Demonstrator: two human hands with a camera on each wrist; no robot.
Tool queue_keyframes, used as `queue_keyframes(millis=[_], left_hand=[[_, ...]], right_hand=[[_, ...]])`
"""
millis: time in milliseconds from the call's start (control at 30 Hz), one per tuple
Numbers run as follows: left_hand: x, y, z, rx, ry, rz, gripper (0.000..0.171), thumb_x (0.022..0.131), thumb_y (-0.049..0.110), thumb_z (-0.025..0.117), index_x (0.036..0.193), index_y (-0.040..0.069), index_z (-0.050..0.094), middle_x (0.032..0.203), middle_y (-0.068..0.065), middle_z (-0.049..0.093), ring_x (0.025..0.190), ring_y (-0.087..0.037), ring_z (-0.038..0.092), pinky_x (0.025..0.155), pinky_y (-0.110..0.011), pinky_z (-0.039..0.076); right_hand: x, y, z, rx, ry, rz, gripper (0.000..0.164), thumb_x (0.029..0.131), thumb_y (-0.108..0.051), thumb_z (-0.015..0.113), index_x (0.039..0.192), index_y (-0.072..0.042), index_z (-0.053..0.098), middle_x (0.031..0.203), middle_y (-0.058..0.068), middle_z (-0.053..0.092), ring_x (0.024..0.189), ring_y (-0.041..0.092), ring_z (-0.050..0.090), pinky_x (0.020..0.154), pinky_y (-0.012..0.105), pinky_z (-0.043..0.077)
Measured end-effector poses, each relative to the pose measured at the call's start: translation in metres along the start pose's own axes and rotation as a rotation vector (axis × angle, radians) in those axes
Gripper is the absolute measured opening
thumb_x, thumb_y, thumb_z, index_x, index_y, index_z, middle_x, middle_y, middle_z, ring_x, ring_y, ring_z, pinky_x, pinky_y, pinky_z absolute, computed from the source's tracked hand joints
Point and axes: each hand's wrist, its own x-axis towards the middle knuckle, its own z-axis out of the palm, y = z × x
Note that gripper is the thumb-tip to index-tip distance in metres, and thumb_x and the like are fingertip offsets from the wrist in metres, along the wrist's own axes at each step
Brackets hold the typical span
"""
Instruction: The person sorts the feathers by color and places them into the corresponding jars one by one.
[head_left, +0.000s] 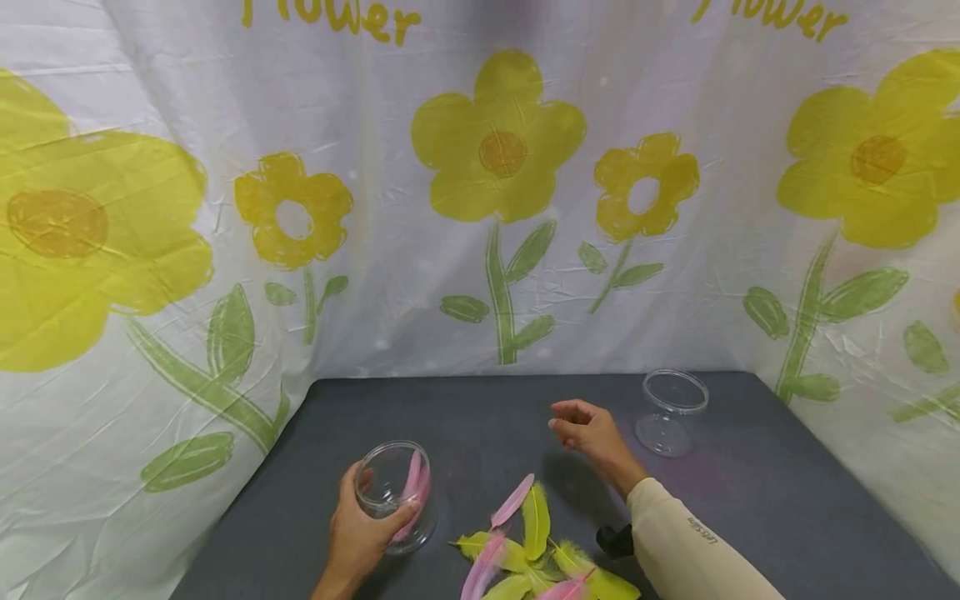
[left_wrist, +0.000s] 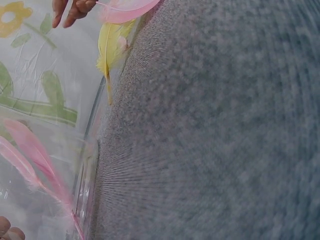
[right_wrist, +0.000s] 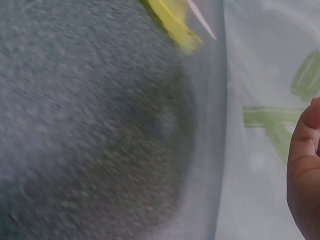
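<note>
My left hand (head_left: 354, 527) grips a clear round jar (head_left: 392, 492) from its left side, with the thumb across the front. Pink feathers (head_left: 414, 493) stand inside it, leaning on the right wall; the left wrist view shows two pink feathers (left_wrist: 41, 162) through the clear plastic. Above the dark table hangs my right hand (head_left: 594, 435), its fingers loosely bent and holding nothing. Only part of that hand (right_wrist: 304, 172) shows at the edge of the right wrist view. Between the arms lies a loose pile of yellow feathers (head_left: 536, 523) and pink feathers (head_left: 513, 501).
A second clear container (head_left: 670, 429), with a wide round rim, stands at the back right of the dark table (head_left: 465, 417). Behind the table hangs a white curtain (head_left: 390, 275) printed with flowers. A small black object (head_left: 615, 542) shows beside the right sleeve (head_left: 690, 546).
</note>
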Motion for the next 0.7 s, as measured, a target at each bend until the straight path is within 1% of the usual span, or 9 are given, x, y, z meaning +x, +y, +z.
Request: queue_keyframes(millis=[133, 200, 467, 700], left_hand=[[0.0, 0.0, 0.0, -0.002, -0.003, -0.01, 0.104, 0.063, 0.034, 0.091, 0.143, 0.006, 0.031, 0.136, -0.022, 0.048, 0.121, -0.04, 0.046, 0.093, -0.056, 0.035], [0.0, 0.0, 0.0, -0.006, -0.005, -0.018, 0.104, 0.063, 0.034, 0.091, 0.143, 0.007, 0.031, 0.136, -0.021, 0.048, 0.122, -0.04, 0.045, 0.094, -0.056, 0.035], [-0.001, 0.001, 0.001, -0.009, 0.001, -0.01, 0.103, 0.063, 0.033, 0.091, 0.143, 0.005, 0.032, 0.135, -0.023, 0.049, 0.123, -0.04, 0.045, 0.094, -0.057, 0.035], [-0.001, 0.001, 0.001, -0.013, 0.006, -0.001, 0.103, 0.063, 0.032, 0.092, 0.143, 0.006, 0.032, 0.135, -0.022, 0.049, 0.123, -0.04, 0.045, 0.094, -0.056, 0.035]], right_hand=[[0.001, 0.008, 0.006, 0.001, -0.019, 0.008, 0.03, 0.086, -0.004, 0.071, 0.115, 0.003, 0.063, 0.092, 0.016, 0.064, 0.078, 0.041, 0.056, 0.062, 0.033, 0.052], [0.0, 0.013, 0.008, 0.001, -0.035, 0.01, 0.03, 0.086, -0.003, 0.071, 0.114, 0.003, 0.063, 0.09, 0.016, 0.064, 0.076, 0.04, 0.056, 0.061, 0.033, 0.052], [-0.008, 0.025, 0.017, 0.006, -0.096, 0.033, 0.031, 0.085, -0.002, 0.07, 0.114, 0.006, 0.062, 0.089, 0.016, 0.064, 0.072, 0.026, 0.057, 0.06, 0.032, 0.051], [-0.012, 0.03, 0.022, 0.016, -0.116, 0.058, 0.035, 0.086, -0.001, 0.069, 0.117, 0.01, 0.058, 0.089, 0.02, 0.063, 0.069, 0.025, 0.057, 0.06, 0.033, 0.051]])
